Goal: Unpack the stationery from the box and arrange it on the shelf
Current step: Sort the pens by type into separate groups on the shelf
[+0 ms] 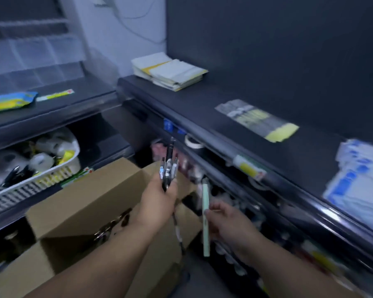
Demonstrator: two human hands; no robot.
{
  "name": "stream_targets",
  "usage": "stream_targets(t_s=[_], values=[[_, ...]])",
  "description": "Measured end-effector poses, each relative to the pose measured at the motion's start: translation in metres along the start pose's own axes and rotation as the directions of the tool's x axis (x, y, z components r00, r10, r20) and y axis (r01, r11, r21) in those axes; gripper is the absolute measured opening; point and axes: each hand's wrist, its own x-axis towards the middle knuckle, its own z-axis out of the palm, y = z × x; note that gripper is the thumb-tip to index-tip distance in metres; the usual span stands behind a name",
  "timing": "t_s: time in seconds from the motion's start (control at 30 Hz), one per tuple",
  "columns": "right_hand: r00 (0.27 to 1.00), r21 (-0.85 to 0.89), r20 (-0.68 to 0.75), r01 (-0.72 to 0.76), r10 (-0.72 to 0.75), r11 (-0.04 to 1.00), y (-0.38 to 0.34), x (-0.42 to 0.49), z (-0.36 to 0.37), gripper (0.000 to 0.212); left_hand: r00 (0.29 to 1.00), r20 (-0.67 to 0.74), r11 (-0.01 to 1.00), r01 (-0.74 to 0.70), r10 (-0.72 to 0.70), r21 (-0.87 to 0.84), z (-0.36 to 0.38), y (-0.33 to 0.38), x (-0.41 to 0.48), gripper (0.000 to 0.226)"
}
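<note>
An open cardboard box stands low in front of the dark shelf. Above the box's right edge, my left hand grips a bunch of dark pens, their tips pointing up. My right hand pinches a pale green pen held nearly upright, close to the lower shelf level. Several dark metal items lie inside the box. The frame is blurred by motion.
On the shelf top lie a stack of white and yellow pads, a grey and yellow packet and blue and white packets. A white basket of tape rolls sits on the left. The lower shelf is crowded with small goods.
</note>
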Motion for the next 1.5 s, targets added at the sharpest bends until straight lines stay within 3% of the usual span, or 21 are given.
stream_targets(t_s=[0.1, 0.23, 0.37, 0.5, 0.63, 0.83, 0.93, 1.3, 1.5], values=[[0.995, 0.045, -0.096, 0.007, -0.003, 0.999, 0.022, -0.043, -0.039, 0.013, 0.999, 0.034, 0.990, 0.014, -0.010, -0.139, 0.031, 0.041, -0.029, 0.015], [0.961, 0.134, -0.275, 0.063, -0.024, 0.989, 0.054, -0.107, -0.094, 0.014, 0.979, 0.199, 0.992, -0.016, 0.042, -0.129, 0.076, 0.079, -0.097, 0.013], [0.888, 0.127, -0.458, 0.108, -0.038, 0.986, 0.102, -0.201, -0.158, 0.012, 0.916, 0.390, 0.991, -0.047, 0.093, -0.127, 0.140, 0.109, -0.192, 0.017], [0.763, 0.090, -0.646, 0.063, 0.010, 0.994, 0.173, -0.326, -0.235, 0.014, 0.796, 0.581, 0.986, -0.145, 0.169, -0.088, 0.217, 0.143, -0.312, 0.019], [0.575, 0.106, -0.813, -0.001, 0.088, 0.994, 0.252, -0.464, -0.296, 0.019, 0.648, 0.724, 0.967, -0.232, 0.236, -0.107, 0.285, 0.178, -0.438, 0.018], [0.329, 0.268, -0.910, 0.008, 0.251, 0.963, 0.337, -0.605, -0.352, 0.026, 0.391, 0.868, 0.936, -0.293, 0.305, -0.197, 0.348, 0.236, -0.579, 0.013], [0.262, 0.310, -0.921, 0.048, 0.287, 0.950, 0.358, -0.635, -0.374, 0.024, 0.310, 0.900, 0.927, -0.315, 0.305, -0.205, 0.378, 0.257, -0.615, 0.012], [0.120, 0.277, -0.957, 0.109, 0.264, 0.955, 0.359, -0.634, -0.521, 0.012, 0.288, 0.870, 0.903, -0.290, 0.399, -0.318, 0.515, 0.356, -0.627, 0.018], [-0.004, 0.184, -0.983, 0.011, 0.184, 0.983, 0.344, -0.620, -0.624, 0.015, 0.299, 0.875, 0.921, -0.209, 0.381, -0.330, 0.593, 0.422, -0.608, 0.036]])
